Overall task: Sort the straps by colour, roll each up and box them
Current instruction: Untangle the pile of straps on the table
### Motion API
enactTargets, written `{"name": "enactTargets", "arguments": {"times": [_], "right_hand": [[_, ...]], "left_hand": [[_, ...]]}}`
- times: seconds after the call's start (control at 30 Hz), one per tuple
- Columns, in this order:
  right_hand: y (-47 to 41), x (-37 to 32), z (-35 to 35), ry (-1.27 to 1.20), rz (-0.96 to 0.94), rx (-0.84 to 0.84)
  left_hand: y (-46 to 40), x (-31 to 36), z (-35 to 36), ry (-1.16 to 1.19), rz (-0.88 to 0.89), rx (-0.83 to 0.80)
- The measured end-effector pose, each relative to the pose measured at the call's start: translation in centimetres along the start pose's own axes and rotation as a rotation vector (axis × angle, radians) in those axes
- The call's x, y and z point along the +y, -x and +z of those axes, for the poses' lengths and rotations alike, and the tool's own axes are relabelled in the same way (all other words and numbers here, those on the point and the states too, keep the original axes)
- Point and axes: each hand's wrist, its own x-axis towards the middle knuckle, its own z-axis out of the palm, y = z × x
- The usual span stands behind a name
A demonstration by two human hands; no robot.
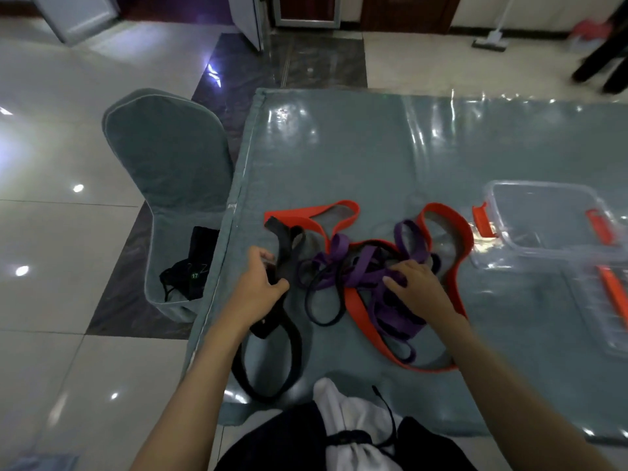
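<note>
A tangle of straps lies on the table in front of me. A wide black strap (292, 348) loops down toward the near edge; my left hand (260, 283) is closed around its upper part. Purple straps (360, 266) are knotted through the middle of the heap, and my right hand (416, 283) rests on them with fingers spread, palm down. Orange straps (452, 239) curve around the pile at the back and right. A thin dark loop (323, 311) lies between my hands.
A clear plastic box (547, 219) with orange clips stands at the right; its lid (605, 311) lies just in front of it. A grey-covered chair (166, 185) with a black bag (193, 266) stands left of the plastic-covered table (339, 147).
</note>
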Motion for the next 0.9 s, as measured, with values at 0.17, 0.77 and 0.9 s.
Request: {"name": "enactTargets", "arguments": {"times": [0.17, 0.77, 0.9], "right_hand": [[4.8, 1.3, 1.1, -0.343, 0.041, 0.156], [4.9, -0.1, -1.8, -1.142, 0.544, 0.23], [1.7, -2.7, -7.8, -1.213, 0.41, 0.286]], "left_hand": [[-1.2, 1.5, 1.2, -0.013, 0.029, 0.038], [-1.4, 1.8, 2.9, 0.034, 0.079, 0.184], [-2.0, 1.9, 2.1, 0.065, 0.051, 0.184]]}}
